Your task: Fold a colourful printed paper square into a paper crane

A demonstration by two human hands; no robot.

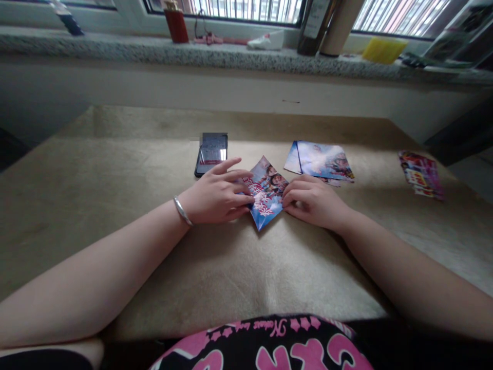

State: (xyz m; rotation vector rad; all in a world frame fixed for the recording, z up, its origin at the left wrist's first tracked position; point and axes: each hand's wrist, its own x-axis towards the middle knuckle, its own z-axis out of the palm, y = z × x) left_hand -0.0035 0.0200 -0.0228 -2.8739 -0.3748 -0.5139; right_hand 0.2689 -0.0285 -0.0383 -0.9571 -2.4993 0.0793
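Observation:
A small colourful printed paper (pixel 266 194), folded into a diamond shape, lies on the beige table (pixel 115 190) between my hands. My left hand (pixel 215 195), with a silver bracelet at the wrist, rests on the paper's left side, fingers curled and pressing on it, the index finger stretched out. My right hand (pixel 314 200) pinches the paper's right corner with bent fingers.
A dark phone (pixel 211 153) lies just beyond my left hand. More printed sheets (pixel 321 161) lie behind my right hand, and another stack (pixel 421 174) lies at the far right. The windowsill (pixel 231 54) holds a red cup, bottles and a yellow item.

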